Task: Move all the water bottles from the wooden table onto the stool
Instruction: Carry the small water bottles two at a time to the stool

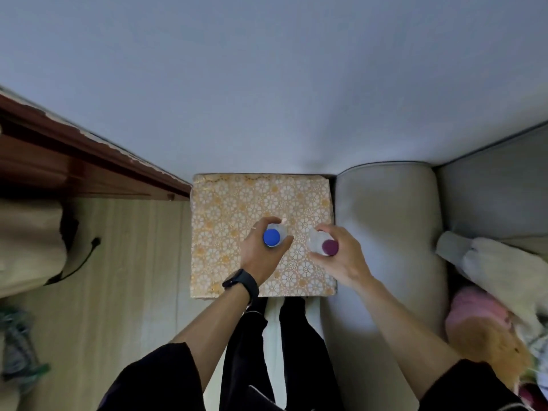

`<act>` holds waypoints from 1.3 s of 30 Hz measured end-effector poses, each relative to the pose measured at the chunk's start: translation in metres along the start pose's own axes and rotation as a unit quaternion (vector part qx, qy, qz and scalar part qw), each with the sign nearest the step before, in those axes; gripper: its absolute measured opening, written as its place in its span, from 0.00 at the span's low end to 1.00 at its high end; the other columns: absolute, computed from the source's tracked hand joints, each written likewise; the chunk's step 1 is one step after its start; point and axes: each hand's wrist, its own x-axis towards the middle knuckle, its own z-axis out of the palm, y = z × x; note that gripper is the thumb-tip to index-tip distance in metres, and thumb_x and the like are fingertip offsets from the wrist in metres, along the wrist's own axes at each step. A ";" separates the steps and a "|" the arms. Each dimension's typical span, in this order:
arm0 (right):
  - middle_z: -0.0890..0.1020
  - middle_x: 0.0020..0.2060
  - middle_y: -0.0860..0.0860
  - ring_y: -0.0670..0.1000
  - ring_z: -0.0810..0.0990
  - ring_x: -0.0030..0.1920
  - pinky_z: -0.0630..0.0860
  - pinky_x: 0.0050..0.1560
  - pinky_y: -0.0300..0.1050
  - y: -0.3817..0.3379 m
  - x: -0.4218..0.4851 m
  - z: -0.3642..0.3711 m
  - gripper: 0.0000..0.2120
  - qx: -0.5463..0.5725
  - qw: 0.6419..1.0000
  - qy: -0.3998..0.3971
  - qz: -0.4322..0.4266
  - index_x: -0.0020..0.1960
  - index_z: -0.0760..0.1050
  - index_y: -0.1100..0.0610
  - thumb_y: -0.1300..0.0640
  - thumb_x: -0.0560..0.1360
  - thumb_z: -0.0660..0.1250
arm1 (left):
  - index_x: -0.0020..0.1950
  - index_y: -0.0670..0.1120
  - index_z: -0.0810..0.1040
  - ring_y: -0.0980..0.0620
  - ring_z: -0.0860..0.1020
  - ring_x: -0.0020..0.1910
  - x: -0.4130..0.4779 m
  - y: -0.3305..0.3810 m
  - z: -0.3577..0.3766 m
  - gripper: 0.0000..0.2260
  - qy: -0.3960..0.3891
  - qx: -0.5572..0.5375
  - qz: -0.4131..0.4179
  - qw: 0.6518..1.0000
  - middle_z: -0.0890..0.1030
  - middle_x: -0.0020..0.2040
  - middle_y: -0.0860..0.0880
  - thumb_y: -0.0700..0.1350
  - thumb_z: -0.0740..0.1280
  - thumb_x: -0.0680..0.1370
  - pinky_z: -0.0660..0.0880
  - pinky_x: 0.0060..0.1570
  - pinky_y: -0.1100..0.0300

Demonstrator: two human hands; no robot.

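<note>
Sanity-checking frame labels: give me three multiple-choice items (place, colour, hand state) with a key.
1. Where are the blue-capped bottle and the purple-capped bottle?
A. over the patterned stool
B. on the sofa
C. on the floor

2. What colour is the band on the left wrist?
A. red
B. black
C. white

3. What is the right hand doing?
A. lying flat, empty
B. gripping the purple-capped bottle
C. clenched, empty

Key:
1 A: the left hand and the right hand hold them above the floral top.
2 B: the band is plainly black.
3 B: its fingers curl round the bottle below the cap.
</note>
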 end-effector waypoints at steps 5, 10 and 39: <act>0.77 0.64 0.44 0.43 0.77 0.60 0.76 0.64 0.44 0.025 0.011 0.011 0.29 0.011 0.999 0.009 -0.030 0.65 0.74 0.47 0.51 0.67 0.80 | 0.60 0.60 0.74 0.61 0.80 0.50 0.008 -0.014 0.007 0.20 0.035 -0.061 -0.032 0.997 0.80 0.54 0.61 0.54 0.77 0.72 0.81 0.49 0.57; 0.69 0.71 0.46 0.44 0.71 0.65 0.70 0.63 0.37 0.026 0.007 0.012 0.45 0.027 1.000 -0.006 0.006 0.76 0.60 0.44 0.46 0.67 0.81 | 0.69 0.62 0.65 0.54 0.78 0.57 0.011 -0.016 0.000 0.38 0.007 -0.022 -0.074 0.997 0.75 0.59 0.60 0.63 0.79 0.64 0.79 0.55 0.52; 0.83 0.51 0.51 0.57 0.82 0.51 0.79 0.49 0.52 -0.037 0.137 -0.035 0.31 -0.018 0.992 0.125 -0.023 0.62 0.68 0.57 0.53 0.65 0.80 | 0.64 0.48 0.69 0.53 0.79 0.38 0.135 0.063 0.046 0.23 -0.019 0.120 0.079 0.990 0.81 0.44 0.52 0.45 0.74 0.73 0.80 0.36 0.57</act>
